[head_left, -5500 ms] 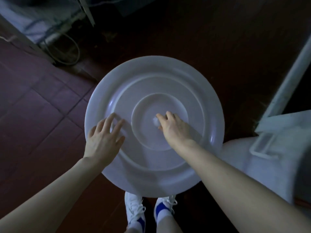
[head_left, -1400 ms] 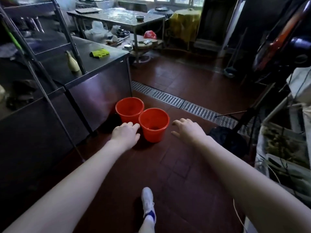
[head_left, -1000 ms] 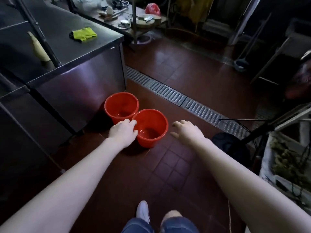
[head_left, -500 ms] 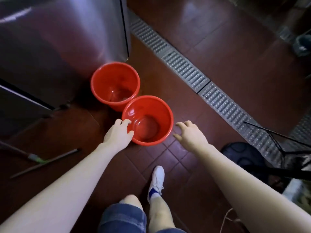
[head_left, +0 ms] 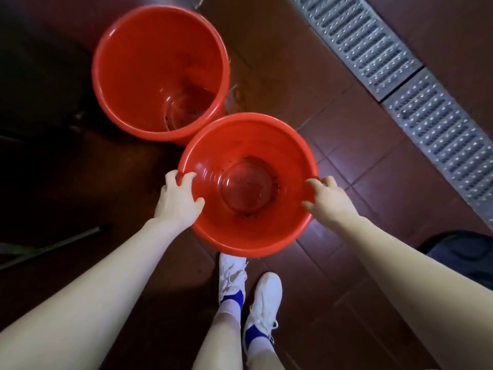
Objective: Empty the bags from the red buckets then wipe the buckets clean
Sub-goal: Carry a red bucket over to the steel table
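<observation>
A tiled floor (head_left: 346,145) is carrying a metal drain grate (head_left: 400,76) along its right side and two open red buckets, the far bucket (head_left: 160,70) sitting with its rim touching the near bucket (head_left: 248,182). The left hand (head_left: 177,201) is gripping the near bucket's left rim, fingers curled over the edge, while the right hand (head_left: 329,200) is clasping its right rim. Dark specks are lying in both bottoms, and white shoes (head_left: 248,289) are standing just below.

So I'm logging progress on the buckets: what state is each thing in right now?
Near bucket: upright, no bag, dark specks inside, rim held on both sides.
Far bucket: upright, no bag, grimy bottom, untouched.
Left hand: grip closed on near rim.
Right hand: grip on near rim.
</observation>
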`<act>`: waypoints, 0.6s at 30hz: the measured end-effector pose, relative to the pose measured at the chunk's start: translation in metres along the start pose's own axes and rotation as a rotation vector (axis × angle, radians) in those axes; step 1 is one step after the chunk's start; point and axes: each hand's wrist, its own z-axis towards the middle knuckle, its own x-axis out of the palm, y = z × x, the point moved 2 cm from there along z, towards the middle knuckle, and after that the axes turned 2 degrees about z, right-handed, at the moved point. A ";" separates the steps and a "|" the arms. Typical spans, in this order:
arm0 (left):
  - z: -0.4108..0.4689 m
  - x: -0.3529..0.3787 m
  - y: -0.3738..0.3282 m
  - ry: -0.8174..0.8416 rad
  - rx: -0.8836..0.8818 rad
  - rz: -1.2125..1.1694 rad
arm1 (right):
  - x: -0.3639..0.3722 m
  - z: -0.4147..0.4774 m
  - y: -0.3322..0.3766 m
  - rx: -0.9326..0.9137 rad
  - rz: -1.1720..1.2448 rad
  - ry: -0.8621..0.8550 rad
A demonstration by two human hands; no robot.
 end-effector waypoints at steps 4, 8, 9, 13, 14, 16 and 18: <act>0.044 0.014 0.004 0.023 -0.059 0.007 | 0.025 0.040 -0.001 0.053 0.127 -0.044; 0.061 0.018 0.006 0.123 -0.171 0.028 | 0.034 0.041 -0.003 0.053 0.187 -0.079; 0.062 0.017 0.007 0.152 -0.199 0.014 | 0.033 0.039 -0.004 0.050 0.187 -0.076; 0.054 -0.002 -0.009 0.218 -0.164 -0.014 | -0.003 0.033 -0.010 0.079 0.175 -0.061; 0.049 -0.011 -0.016 0.226 -0.150 -0.010 | -0.017 0.029 -0.013 0.092 0.168 -0.049; 0.037 -0.031 -0.034 0.248 -0.117 -0.012 | -0.050 0.016 -0.021 0.115 0.157 -0.027; 0.029 -0.059 -0.057 0.257 -0.053 -0.027 | -0.093 0.003 -0.027 0.115 0.158 -0.035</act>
